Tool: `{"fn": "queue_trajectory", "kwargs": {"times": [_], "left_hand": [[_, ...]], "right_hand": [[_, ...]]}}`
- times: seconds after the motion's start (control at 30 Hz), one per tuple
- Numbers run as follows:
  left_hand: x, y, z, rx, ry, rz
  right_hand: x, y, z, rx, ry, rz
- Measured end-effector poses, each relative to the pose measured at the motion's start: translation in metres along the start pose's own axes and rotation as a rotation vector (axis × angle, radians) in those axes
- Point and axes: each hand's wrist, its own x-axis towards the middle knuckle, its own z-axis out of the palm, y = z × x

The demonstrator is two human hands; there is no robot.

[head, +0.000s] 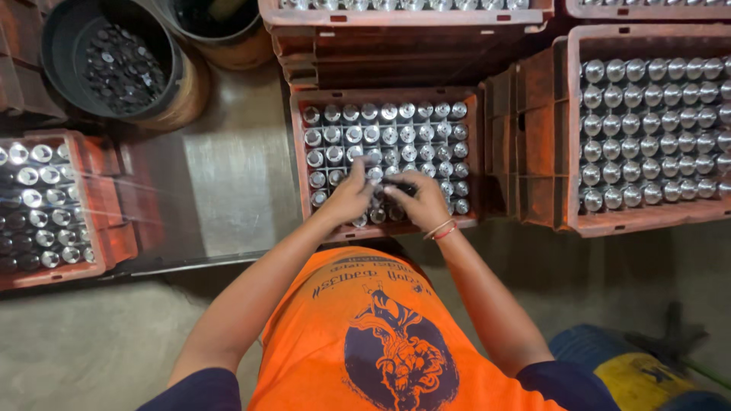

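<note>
1. The person is standing over the floor in an orange shirt (365, 335), both arms reaching forward and down.
2. The left hand (349, 196) and the right hand (423, 199) are working side by side, almost touching, over the near rows of the middle crate (298, 152).
3. The left fingers are curling around one of the shiny metal pieces (381, 133); the grip itself is partly hidden. The right fingers are bending down among the pieces in the near row; I cannot tell if they are closing on one.
4. The pieces are standing upright, long axis pointing up to the camera, so the hands are coming on them from above. The near rows are lying directly under both hands; the far rows are lying beyond the fingertips.
5. Farther away, a left crate (106, 221), a right crate (571, 137) and a round tub (61, 46) of dark parts are sitting well apart from the hands.
</note>
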Motion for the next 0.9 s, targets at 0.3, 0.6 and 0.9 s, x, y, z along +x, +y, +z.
{"fn": "queue_trajectory", "kwargs": {"times": [0.3, 0.6, 0.9], "left_hand": [[0.007, 0.000, 0.007, -0.012, -0.097, 0.087], [0.009, -0.042, 0.059, -0.515, 0.211, -0.375], [0.003, -0.024, 0.031, -0.543, 0.311, -0.388]], "right_hand": [[-0.015, -0.003, 0.014, 0.302, -0.006, 0.251], [-0.014, -0.029, 0.011, -0.196, -0.049, -0.135], [-0.006, -0.017, 0.016, -0.144, 0.258, -0.164]]}}
